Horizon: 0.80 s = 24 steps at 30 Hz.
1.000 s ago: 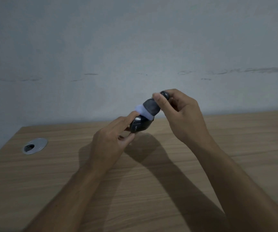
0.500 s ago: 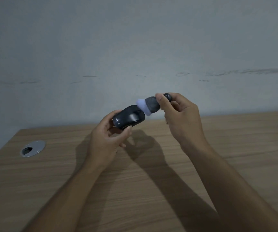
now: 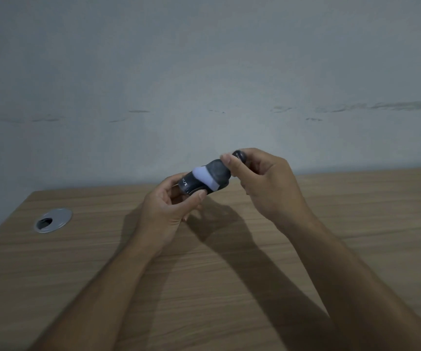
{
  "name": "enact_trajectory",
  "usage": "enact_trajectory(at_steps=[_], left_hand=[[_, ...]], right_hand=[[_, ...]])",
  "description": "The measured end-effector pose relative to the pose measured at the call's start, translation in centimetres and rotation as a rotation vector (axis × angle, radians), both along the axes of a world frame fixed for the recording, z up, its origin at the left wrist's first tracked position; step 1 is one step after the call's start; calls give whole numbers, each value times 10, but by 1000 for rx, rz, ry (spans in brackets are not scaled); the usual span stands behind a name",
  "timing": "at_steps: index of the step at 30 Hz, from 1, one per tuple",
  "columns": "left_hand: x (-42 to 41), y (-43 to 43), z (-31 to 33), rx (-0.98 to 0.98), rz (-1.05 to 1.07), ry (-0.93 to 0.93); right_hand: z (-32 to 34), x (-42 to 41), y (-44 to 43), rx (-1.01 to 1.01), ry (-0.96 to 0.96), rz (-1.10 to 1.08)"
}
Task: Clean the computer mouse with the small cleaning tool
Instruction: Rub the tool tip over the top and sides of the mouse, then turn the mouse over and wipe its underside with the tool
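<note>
My left hand (image 3: 165, 207) holds a black computer mouse (image 3: 188, 185) up above the wooden desk, white lettering on its side facing me. My right hand (image 3: 262, 184) grips the small cleaning tool (image 3: 218, 172), a dark grey stubby handle with a pale lilac pad at its end. The pad lies against the top of the mouse and covers part of it. My fingers hide the mouse's underside and the rear of the tool.
The wooden desk (image 3: 229, 287) runs across the lower half of the view, against a plain grey wall (image 3: 204, 84). A round metal cable grommet (image 3: 53, 220) is set in the desk at the far left.
The mouse has been turned in my left hand. The tool's pad has slid from the end of the mouse onto its top surface.
</note>
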State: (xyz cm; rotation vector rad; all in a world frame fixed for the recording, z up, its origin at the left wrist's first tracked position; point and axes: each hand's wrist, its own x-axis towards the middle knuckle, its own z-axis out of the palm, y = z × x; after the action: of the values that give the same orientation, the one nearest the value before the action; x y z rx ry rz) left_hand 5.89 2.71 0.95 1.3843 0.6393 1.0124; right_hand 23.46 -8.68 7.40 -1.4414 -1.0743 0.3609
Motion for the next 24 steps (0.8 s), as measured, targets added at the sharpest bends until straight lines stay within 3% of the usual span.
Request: enact_trajectory(at_steps=[4,7,9,11,13,16,19,24], left_hand=[[-2,3,-2,39,32,50],[0,4,-4,68,29,36],[0,5,-6,86,49,73],[2,7,-7,12,71,89],[5,7,-3,-133,115,72],[9,5,7,-334,122,-5],[11,-8,25,-476,15,-29],[11,-18,39,-554,-162,62]], right_hand=[[-4,1,1,26,-132,-251],[2,-1,0,59,-23,-76],[0,-5,1,8,-60,-8],[-3,-3,4,-23,-197,-175],[-3,4,1,3,-184,-328],[0,11,-3,51,-67,-249],[0,2,1,59,-98,-87],[-7,-1,5,102,-188,-161]])
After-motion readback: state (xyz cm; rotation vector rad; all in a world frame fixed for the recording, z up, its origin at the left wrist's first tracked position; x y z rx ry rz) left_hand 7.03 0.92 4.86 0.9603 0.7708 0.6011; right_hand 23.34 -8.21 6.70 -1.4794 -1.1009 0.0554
